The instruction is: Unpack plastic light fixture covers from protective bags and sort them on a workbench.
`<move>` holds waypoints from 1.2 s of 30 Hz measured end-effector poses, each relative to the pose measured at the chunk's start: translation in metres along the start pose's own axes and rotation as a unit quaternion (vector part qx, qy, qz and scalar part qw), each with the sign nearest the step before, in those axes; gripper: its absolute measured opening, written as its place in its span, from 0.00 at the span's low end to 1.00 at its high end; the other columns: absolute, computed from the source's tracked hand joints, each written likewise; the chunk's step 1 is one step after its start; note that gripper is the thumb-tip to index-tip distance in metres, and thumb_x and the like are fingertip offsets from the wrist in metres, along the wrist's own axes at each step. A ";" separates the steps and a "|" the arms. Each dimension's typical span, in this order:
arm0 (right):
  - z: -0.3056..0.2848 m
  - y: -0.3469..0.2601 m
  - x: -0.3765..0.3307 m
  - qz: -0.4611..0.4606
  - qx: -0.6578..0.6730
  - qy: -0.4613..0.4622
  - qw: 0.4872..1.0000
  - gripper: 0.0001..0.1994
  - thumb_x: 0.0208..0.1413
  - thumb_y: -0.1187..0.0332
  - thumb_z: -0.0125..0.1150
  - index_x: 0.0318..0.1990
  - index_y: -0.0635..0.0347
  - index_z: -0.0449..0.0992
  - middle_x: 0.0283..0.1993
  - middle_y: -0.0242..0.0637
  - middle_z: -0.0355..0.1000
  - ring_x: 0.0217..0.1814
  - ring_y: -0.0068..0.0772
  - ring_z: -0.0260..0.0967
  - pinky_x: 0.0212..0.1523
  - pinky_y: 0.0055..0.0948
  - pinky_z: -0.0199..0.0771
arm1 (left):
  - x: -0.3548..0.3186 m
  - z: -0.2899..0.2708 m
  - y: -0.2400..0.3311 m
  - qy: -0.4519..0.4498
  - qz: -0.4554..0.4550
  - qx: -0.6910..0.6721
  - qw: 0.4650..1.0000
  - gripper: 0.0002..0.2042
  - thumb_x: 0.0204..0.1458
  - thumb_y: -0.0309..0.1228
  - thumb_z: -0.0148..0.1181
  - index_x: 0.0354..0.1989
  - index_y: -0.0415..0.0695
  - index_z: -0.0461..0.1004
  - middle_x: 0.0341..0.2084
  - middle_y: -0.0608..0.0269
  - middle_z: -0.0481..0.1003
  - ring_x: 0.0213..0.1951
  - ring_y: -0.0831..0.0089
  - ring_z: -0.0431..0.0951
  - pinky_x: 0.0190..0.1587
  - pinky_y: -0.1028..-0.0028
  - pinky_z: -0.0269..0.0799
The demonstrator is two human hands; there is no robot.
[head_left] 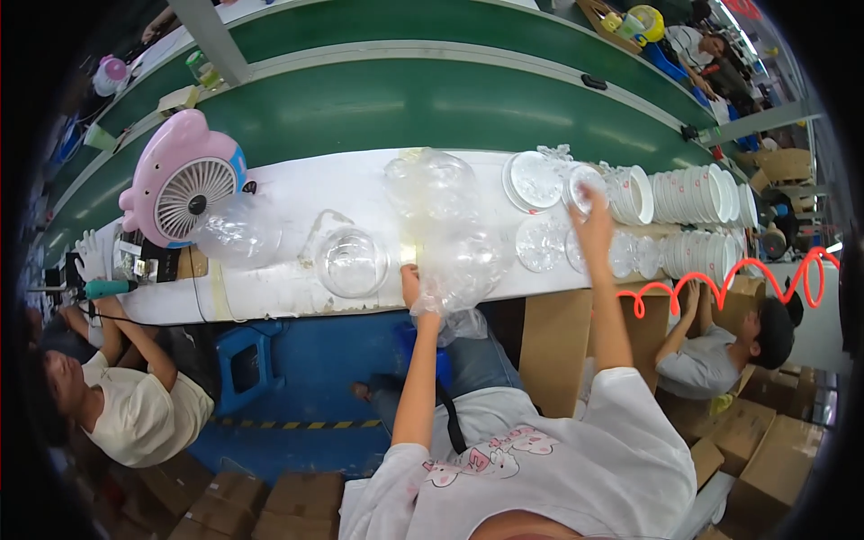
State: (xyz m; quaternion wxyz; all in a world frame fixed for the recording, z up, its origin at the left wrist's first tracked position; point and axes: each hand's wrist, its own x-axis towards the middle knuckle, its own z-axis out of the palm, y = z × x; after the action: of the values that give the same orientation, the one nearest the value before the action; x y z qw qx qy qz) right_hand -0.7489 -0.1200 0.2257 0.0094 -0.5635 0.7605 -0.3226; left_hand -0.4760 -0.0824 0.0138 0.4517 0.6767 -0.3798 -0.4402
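My left hand (411,288) is at the front edge of the white table, its fingers curled beside clear plastic domes (463,256). Part of its wrist is behind the clear plastic, and what the fingers hold, if anything, cannot be made out. Reaching forward to the right, my right hand (591,222) has its fingers closed on a white-rimmed round disc (579,183). Around it are a larger white ring-shaped part (531,183) and a clear round part (541,244). Left of my left hand, a single clear round cover (354,262) lies on the table.
Rows of stacked white rings (688,195) stand at the right. A pink animal-shaped fan (184,184) stands at the left, with another clear cover (241,232) beside it. A red coiled hose (720,292) hangs at the right. People sit on both sides; cardboard boxes (297,504) stand behind.
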 end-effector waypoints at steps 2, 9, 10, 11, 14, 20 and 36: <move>-0.017 0.055 0.058 -0.110 -0.107 -0.009 0.988 0.25 0.38 0.69 0.61 0.48 0.57 0.64 0.48 0.41 0.64 0.48 0.40 0.62 0.45 0.31 0.62 | -0.026 0.007 0.044 -0.036 0.004 0.035 0.999 0.10 0.42 0.27 0.53 0.34 0.42 0.64 0.25 0.57 0.68 0.29 0.64 0.69 0.32 0.70 0.64; 0.043 0.160 0.144 0.012 -0.020 -0.402 0.915 0.13 0.39 0.68 0.59 0.35 0.61 0.74 0.24 0.36 0.72 0.25 0.23 0.68 0.26 0.22 0.69 | -0.082 -0.084 0.062 -0.135 -0.067 -0.019 0.988 0.05 0.48 0.27 0.51 0.26 0.38 0.70 0.20 0.62 0.71 0.24 0.77 0.72 0.28 0.78 0.67; 0.050 0.143 0.138 0.044 0.032 -0.390 0.919 0.13 0.41 0.67 0.58 0.36 0.61 0.74 0.25 0.34 0.71 0.25 0.20 0.67 0.24 0.20 0.68 | -0.089 -0.103 0.055 -0.094 -0.086 -0.045 0.991 0.05 0.49 0.27 0.50 0.28 0.38 0.70 0.20 0.66 0.71 0.25 0.82 0.71 0.28 0.81 0.66; 0.045 0.133 0.129 0.086 0.075 -0.377 0.919 0.13 0.43 0.66 0.57 0.37 0.61 0.74 0.25 0.31 0.71 0.24 0.17 0.66 0.22 0.19 0.68 | -0.094 -0.120 0.069 -0.040 -0.109 -0.032 0.993 0.05 0.49 0.26 0.50 0.28 0.37 0.70 0.21 0.66 0.71 0.25 0.80 0.71 0.29 0.81 0.66; 0.030 0.139 0.135 0.119 0.107 -0.382 0.910 0.13 0.46 0.66 0.55 0.39 0.59 0.73 0.26 0.28 0.70 0.25 0.16 0.65 0.21 0.16 0.66 | -0.083 -0.149 0.080 0.104 -0.101 -0.068 0.987 0.05 0.49 0.26 0.50 0.27 0.37 0.70 0.21 0.67 0.71 0.25 0.82 0.70 0.30 0.83 0.64; 0.013 0.126 0.167 0.149 0.128 -0.356 0.913 0.12 0.47 0.67 0.55 0.40 0.59 0.72 0.28 0.25 0.70 0.24 0.11 0.62 0.19 0.10 0.59 | 0.012 -0.195 0.097 0.224 -0.001 -0.015 0.974 0.06 0.49 0.27 0.52 0.29 0.37 0.70 0.21 0.68 0.69 0.26 0.82 0.68 0.31 0.83 0.62; 0.043 -0.373 0.099 -0.241 0.137 -0.468 0.839 0.11 0.50 0.70 0.53 0.41 0.62 0.70 0.30 0.30 0.71 0.31 0.16 0.65 0.29 0.14 0.63 | 0.002 -0.243 0.136 0.093 -0.029 -0.233 0.967 0.20 0.57 0.40 0.37 0.50 0.38 0.63 0.34 0.64 0.74 0.11 0.91 0.51 0.14 0.88 0.47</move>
State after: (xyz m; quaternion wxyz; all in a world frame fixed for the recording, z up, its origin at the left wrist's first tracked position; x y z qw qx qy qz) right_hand -0.4512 -0.2845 0.4134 0.3636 -0.8056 0.4537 -0.1136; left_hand -0.2633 -0.0580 0.1912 0.6175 0.6015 -0.2029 -0.4644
